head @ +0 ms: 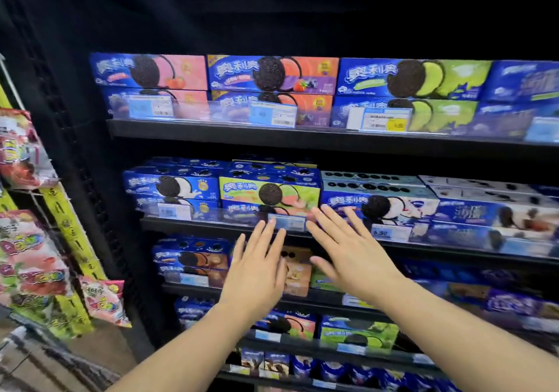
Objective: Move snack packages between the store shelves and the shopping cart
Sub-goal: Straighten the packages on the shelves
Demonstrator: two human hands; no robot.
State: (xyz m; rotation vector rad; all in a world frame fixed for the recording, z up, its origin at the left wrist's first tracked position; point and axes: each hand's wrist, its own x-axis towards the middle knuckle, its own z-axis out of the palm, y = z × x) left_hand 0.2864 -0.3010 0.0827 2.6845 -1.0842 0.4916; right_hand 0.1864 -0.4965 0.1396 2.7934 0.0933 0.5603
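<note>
Both hands reach toward the black metal store shelf [181, 225], second from the top. The left hand [257, 273] and right hand [351, 249] are released: fingers [326, 222] straight and spread, holding nothing, their tips just short of the shelf's front edge near a blue price tag [287, 222].

Just above them, at that front edge, a lime-green and blue rectangular cardboard cookie box [269, 192] lies on top of another like it. It sits between a blue box with a white-cream cookie picture [172, 186] and a blue-and-white box [378, 204].

It is probably light and stiff, with a smooth printed skin and crushable, brittle contents. It is best taken by its two short ends or pinched top and bottom, then lifted over the clear front lip rather than dragged out.
</note>
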